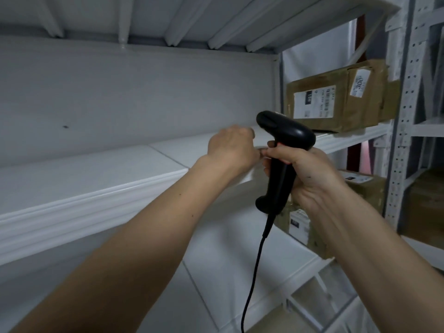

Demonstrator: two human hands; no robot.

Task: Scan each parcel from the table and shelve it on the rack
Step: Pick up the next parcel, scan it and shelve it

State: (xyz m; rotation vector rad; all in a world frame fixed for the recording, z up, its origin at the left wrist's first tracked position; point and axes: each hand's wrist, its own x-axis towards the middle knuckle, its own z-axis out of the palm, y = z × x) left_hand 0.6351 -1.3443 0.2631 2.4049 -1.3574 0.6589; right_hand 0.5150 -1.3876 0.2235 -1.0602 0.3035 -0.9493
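Scanner point(286, 150) gripped by right hand point(310, 174), left hand point(230, 150) at shelf edge point(96, 200)

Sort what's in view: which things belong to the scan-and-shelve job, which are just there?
Job:
- scanner, gripped by right hand
- left hand, at the shelf edge; what it holds, if anything, is hidden
- parcel already on the shelf
- lower parcels

Just there:
- scanner cable
- wall
- next rack
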